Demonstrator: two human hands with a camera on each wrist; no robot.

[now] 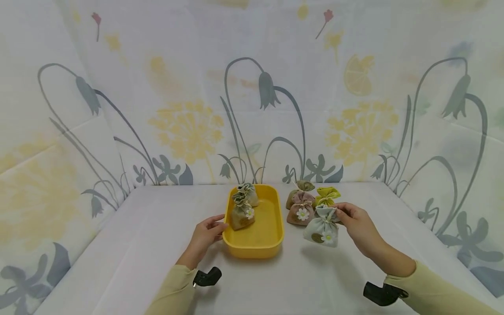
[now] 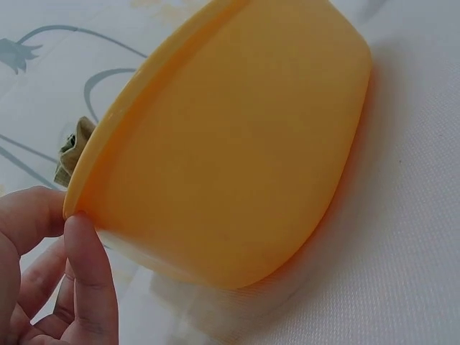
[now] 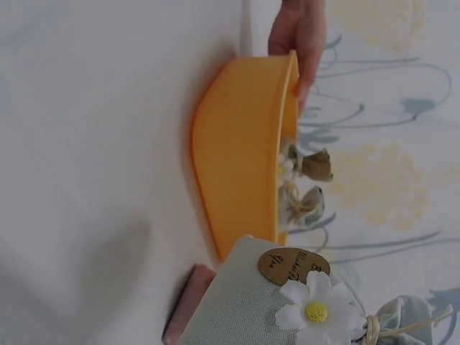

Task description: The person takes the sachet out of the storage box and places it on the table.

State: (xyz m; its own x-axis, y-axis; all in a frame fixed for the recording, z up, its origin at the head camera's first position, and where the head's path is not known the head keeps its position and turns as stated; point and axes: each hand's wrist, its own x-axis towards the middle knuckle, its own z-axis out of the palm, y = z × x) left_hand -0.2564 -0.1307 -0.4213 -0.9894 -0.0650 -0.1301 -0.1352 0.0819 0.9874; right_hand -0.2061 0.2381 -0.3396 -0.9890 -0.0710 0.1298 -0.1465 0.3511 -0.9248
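My left hand pinches the left rim of a yellow plastic tub, thumb outside, as the left wrist view shows. In the tub stand an olive drawstring sachet with a white flower and, behind it, a pale one. Right of the tub, my right hand pinches a pale grey-green drawstring sachet by its gathered top. This sachet carries a white daisy and a brown oval tag. It hangs over the table, its shadow falling below.
Behind the held sachet stand a pink sachet with a white flower, an olive-brown one and a yellow-green one. A flower-printed cloth rises at the back of the white table. Both wrists wear black cameras.
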